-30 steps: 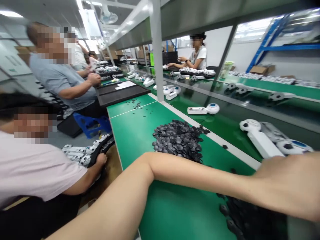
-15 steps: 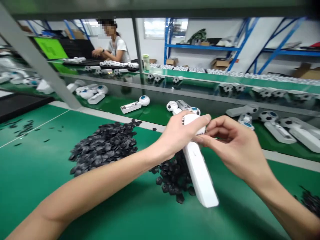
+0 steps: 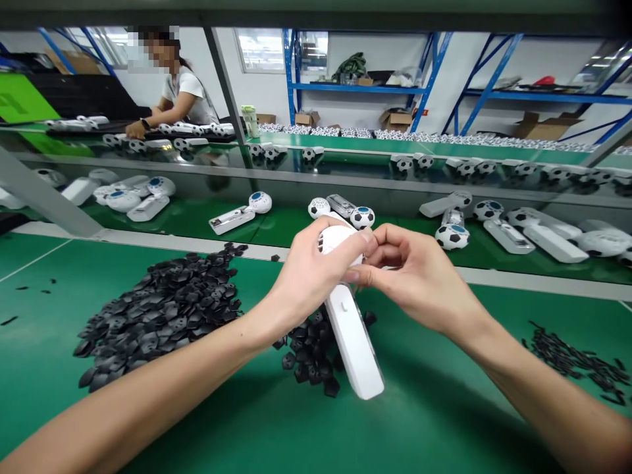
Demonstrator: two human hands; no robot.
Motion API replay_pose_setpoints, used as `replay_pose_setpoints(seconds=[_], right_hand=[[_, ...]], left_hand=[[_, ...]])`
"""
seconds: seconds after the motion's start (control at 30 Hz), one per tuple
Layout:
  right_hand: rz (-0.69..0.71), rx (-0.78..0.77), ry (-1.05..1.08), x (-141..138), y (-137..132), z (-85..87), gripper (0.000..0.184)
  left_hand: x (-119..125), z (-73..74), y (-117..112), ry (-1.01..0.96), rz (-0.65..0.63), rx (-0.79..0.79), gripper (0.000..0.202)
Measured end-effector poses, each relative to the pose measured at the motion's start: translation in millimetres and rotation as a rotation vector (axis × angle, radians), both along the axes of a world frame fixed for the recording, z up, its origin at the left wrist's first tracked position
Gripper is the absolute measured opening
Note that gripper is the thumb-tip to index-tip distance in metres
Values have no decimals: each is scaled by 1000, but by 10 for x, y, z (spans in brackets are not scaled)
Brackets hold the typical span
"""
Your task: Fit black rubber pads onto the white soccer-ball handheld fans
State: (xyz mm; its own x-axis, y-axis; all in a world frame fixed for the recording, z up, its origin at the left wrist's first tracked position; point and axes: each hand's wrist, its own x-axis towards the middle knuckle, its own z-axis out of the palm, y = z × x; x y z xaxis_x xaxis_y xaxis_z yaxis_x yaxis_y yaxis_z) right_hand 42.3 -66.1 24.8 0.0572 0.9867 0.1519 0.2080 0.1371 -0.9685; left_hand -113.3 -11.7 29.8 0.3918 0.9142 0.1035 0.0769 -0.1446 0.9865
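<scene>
My left hand (image 3: 316, 263) is wrapped around the round head of a white handheld device (image 3: 353, 342), whose long handle slants down toward me. Dark slots show at the head's left edge. At the head's right side my right hand (image 3: 415, 270) is closed in a pinch, its thumb and fingertips against the device beside my left thumb. Whatever sits between those fingertips is hidden. Below the hands, partly behind the handle, lies a small pile of black pentagon pieces (image 3: 311, 352). A larger heap of black pentagon pieces (image 3: 162, 303) spreads to the left.
Thin black strips (image 3: 575, 359) lie at the right on the green table (image 3: 424, 421). Beyond the pale table edge, several similar devices with football-patterned heads (image 3: 451, 237) rest on a green surface. A co-worker (image 3: 185, 92) sits at the far left, behind a grey post (image 3: 224, 85).
My view has swung right, so the scene sits further left. Both hands keep nearly the same grip on the device. The co-worker's hand has lowered toward the devices there.
</scene>
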Motion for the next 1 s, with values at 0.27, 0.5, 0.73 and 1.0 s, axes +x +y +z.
replay_pose_setpoints(seconds=[0.27, 0.5, 0.73, 1.0], right_hand=[[-166, 334, -312, -43, -39, -155, 38], [-95, 369, -235, -74, 33, -100, 37], [-16, 174, -364, 213, 97, -5, 32], [333, -405, -922, 521, 74, -98, 7]], left_hand=[[9, 54, -36, -84, -10, -55, 29], [-27, 138, 49, -258, -185, -249, 33], [-86, 132, 190, -282, -167, -384, 30], [-161, 105, 577, -222, 163, 11, 38]])
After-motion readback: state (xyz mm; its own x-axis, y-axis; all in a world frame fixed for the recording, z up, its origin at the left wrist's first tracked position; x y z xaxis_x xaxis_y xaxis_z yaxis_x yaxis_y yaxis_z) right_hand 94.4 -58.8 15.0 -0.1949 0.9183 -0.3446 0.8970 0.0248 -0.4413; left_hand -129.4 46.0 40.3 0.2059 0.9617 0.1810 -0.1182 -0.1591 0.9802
